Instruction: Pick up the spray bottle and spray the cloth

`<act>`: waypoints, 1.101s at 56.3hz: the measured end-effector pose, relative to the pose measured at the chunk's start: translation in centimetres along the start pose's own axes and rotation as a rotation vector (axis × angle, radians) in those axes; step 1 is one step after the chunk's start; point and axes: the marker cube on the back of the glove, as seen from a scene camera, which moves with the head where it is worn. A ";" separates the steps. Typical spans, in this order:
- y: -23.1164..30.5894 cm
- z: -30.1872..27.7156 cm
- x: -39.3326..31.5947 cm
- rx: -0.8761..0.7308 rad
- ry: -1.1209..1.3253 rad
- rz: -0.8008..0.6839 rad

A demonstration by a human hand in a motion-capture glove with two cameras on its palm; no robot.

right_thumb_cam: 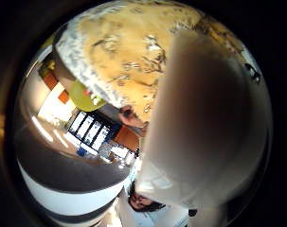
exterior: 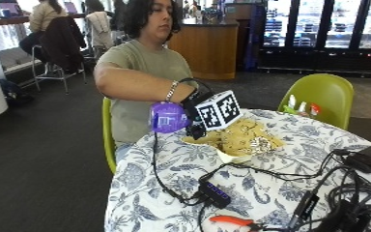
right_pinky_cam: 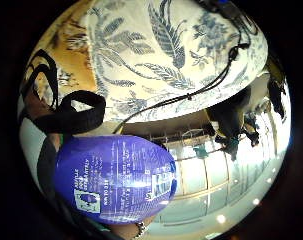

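Gripping one purple spray bottle (exterior: pixel 168 117), the gloved right hand (exterior: pixel 195 113) is hanging in the air at the centre of the outside view, off the near left edge of the round table (exterior: pixel 173 164), its fingers curled round the bottle. The bottle is lying tilted sideways in the hand, its purple body sticking out toward the left of the frame, well above the floral tablecloth (exterior: pixel 269 193). In the little-finger palm view the bottle's labelled body (right_pinky_cam: pixel 116 178) is filling the lower left, right against the palm, with the blue-patterned tablecloth (right_pinky_cam: pixel 176 55) above it. In the thumb palm view a pale blurred shape is covering the right half; I cannot tell what it is.

One yellow patterned cloth (exterior: pixel 242 137) is lying crumpled on the table just right of the hand, apart from the bottle. One black USB hub (exterior: pixel 214 194) with cables and one pair of orange-handled pliers (exterior: pixel 234 221) are lying nearer the lower edge. One green chair (exterior: pixel 323 96) is standing at the upper right.
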 end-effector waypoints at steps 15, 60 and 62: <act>2.6 -2.0 -2.8 0.118 -0.052 -0.083; -9.0 -1.0 -29.3 0.750 -0.506 -1.143; -8.1 -1.3 -29.7 0.721 -0.587 -1.187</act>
